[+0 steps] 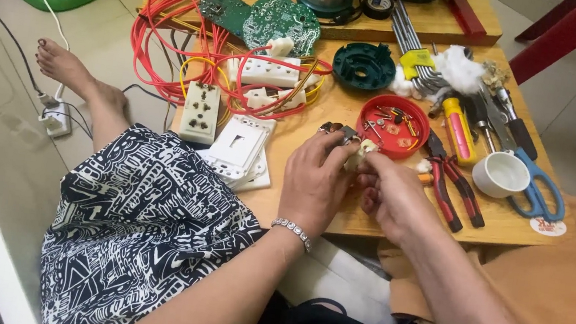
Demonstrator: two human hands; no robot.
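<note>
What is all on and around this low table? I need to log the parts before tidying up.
small part: one, cream, held between both hands
lid: one, red, holds screws, mid-table
round housing: one, dark green, behind the lid
circuit boards: two, green, back left
wires: a tangle, red and orange, left
sockets: several, white, left
pliers: one, red-handled, right
screwdriver: one, yellow and pink
cup: one, white
scissors: one, blue
table: one, wooden
left hand: gripping the part
right hand: gripping the part
</note>
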